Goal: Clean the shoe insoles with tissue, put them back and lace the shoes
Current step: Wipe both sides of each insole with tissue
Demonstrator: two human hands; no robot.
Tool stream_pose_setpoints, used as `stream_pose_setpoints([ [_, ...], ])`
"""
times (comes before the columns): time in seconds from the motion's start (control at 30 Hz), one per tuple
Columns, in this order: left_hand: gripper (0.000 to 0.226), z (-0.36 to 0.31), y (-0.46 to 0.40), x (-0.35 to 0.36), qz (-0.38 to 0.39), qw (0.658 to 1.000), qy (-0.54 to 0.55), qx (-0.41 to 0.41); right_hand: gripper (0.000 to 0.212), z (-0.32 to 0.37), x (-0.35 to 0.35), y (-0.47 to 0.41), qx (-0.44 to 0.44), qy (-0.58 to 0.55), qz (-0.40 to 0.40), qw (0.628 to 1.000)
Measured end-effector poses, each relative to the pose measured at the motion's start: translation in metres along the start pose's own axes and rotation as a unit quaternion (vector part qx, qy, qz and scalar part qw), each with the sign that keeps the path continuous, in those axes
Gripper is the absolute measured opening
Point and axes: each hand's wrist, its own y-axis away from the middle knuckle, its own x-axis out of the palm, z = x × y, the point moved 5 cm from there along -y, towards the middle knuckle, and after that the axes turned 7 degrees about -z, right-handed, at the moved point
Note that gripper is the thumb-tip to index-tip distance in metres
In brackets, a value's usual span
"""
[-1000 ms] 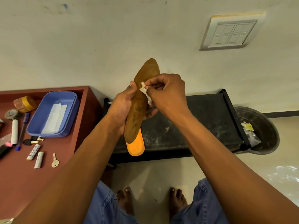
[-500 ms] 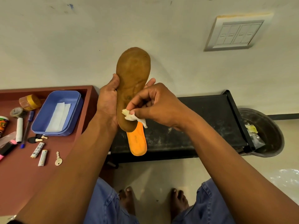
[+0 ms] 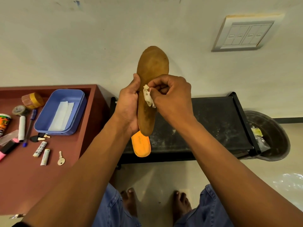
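A brown insole [image 3: 151, 74] stands upright in front of me, toe end up, and my left hand [image 3: 128, 105] grips its left edge near the middle. My right hand [image 3: 170, 95] pinches a crumpled white tissue [image 3: 148, 98] and presses it against the insole's middle. An orange insole [image 3: 141, 145] pokes out below the brown one, over the black rack; what holds it is hidden. No shoes or laces are in view.
A black rack [image 3: 213, 122] stands against the wall ahead. A dark bin [image 3: 277, 136] with scraps sits at its right. On the red-brown table [image 3: 24, 181] at left lie a blue box [image 3: 49, 118] with folded tissue, pens, keys and small tubes. My bare feet are below.
My right hand with the tissue has moved up from the insole's heel end to its middle. The brown insole has shifted slightly right, still held by my left hand.
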Motion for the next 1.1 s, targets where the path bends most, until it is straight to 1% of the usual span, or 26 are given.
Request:
stream_pose_setpoints([
  [0.07, 0.064, -0.001, 0.000, 0.000, -0.005, 1.000, 0.006, 0.004, 0.010, -0.001, 0.001, -0.001, 0.003, -0.003, 0.015, 1.000],
  [0.17, 0.066, -0.004, -0.001, -0.005, -0.018, 1.000, 0.018, 0.010, 0.010, 0.002, 0.007, 0.001, 0.019, -0.030, 0.089, 0.995],
  [0.27, 0.069, -0.009, -0.002, -0.011, -0.029, 0.998, 0.056, 0.012, 0.012, 0.013, 0.013, 0.008, 0.002, -0.037, 0.176, 0.984],
  [0.37, 0.071, -0.015, -0.004, -0.013, -0.007, 0.995, 0.095, 0.006, 0.010, 0.020, 0.016, 0.017, -0.026, 0.001, 0.212, 0.977],
  [0.43, 0.071, -0.016, -0.006, -0.014, 0.007, 0.994, 0.108, 0.005, 0.008, 0.020, 0.016, 0.021, -0.032, 0.028, 0.197, 0.979],
  [0.53, 0.073, -0.013, -0.006, -0.009, 0.035, 0.994, 0.100, -0.005, 0.005, 0.014, 0.012, 0.019, -0.022, 0.061, 0.119, 0.991],
  [0.63, 0.077, -0.008, -0.003, -0.002, 0.060, 0.995, 0.079, -0.010, 0.004, 0.008, 0.004, 0.012, -0.037, 0.091, 0.028, 0.995],
  [0.7, 0.078, -0.006, -0.002, -0.001, 0.067, 0.995, 0.071, -0.004, 0.005, 0.004, 0.001, 0.008, -0.033, 0.088, 0.004, 0.996],
  [0.77, 0.077, -0.007, -0.003, -0.002, 0.072, 0.994, 0.076, 0.003, 0.005, 0.003, 0.002, 0.005, -0.018, 0.079, 0.027, 0.996],
  [0.9, 0.076, -0.013, -0.008, -0.010, 0.085, 0.989, 0.123, 0.008, 0.007, 0.005, 0.008, 0.006, 0.028, 0.030, 0.158, 0.987],
  [0.97, 0.076, -0.015, -0.011, -0.014, 0.084, 0.987, 0.134, 0.010, 0.008, 0.008, 0.010, 0.011, 0.024, 0.021, 0.197, 0.980],
  [1.0, 0.075, -0.015, -0.012, -0.015, 0.080, 0.988, 0.134, 0.013, 0.008, 0.008, 0.010, 0.014, 0.021, 0.025, 0.195, 0.980],
  [1.03, 0.075, -0.014, -0.013, -0.015, 0.073, 0.988, 0.133, 0.015, 0.007, 0.007, 0.011, 0.015, 0.021, 0.034, 0.176, 0.984],
  [1.1, 0.076, -0.010, -0.011, -0.010, 0.060, 0.991, 0.122, 0.015, 0.005, 0.004, 0.009, 0.014, 0.014, 0.062, 0.105, 0.992],
])
